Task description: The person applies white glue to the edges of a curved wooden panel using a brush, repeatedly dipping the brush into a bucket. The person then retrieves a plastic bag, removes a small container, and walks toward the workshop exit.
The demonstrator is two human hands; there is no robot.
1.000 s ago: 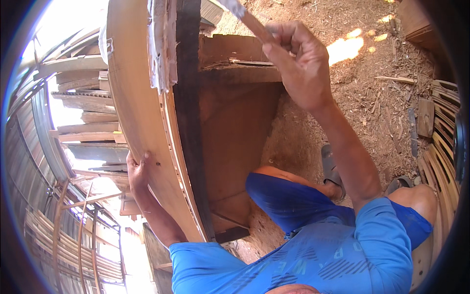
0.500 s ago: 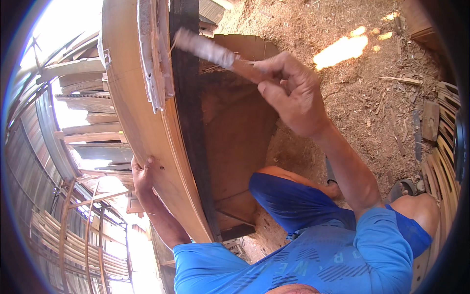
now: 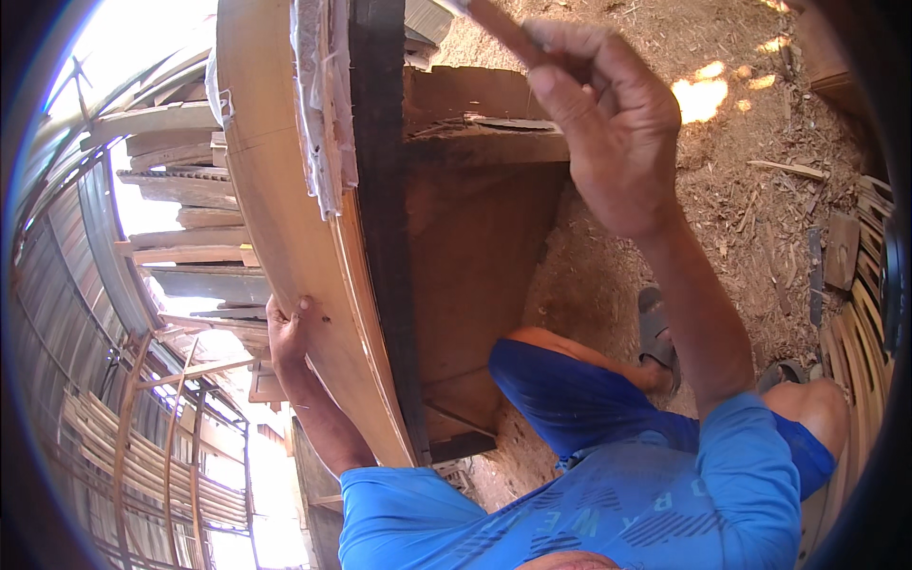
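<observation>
My right hand (image 3: 622,133) is raised at the upper middle, fingers closed on the brown handle (image 3: 506,30) of what looks like a brush. The brush's whitish far part runs out of the top of the picture. My left hand (image 3: 288,331) grips the left edge of a long, light-brown wooden board (image 3: 275,199), thumb on its face near a small dark hole. Along the board's right edge, at the top, lies a ragged strip smeared with white (image 3: 318,114). A dark beam (image 3: 380,190) runs beside it.
A brown wooden panel frame (image 3: 475,247) stands right of the beam. Sawdust and wood chips cover the ground (image 3: 731,209). Curved wooden slats (image 3: 850,332) line the far right. Stacked planks (image 3: 195,256) and a corrugated metal wall (image 3: 66,313) are at the left. My sandaled foot (image 3: 655,332) rests near the panel.
My right hand with the brush has moved up and right, away from the white-smeared strip. My left hand stays on the board's edge. The whole view has shifted slightly.
</observation>
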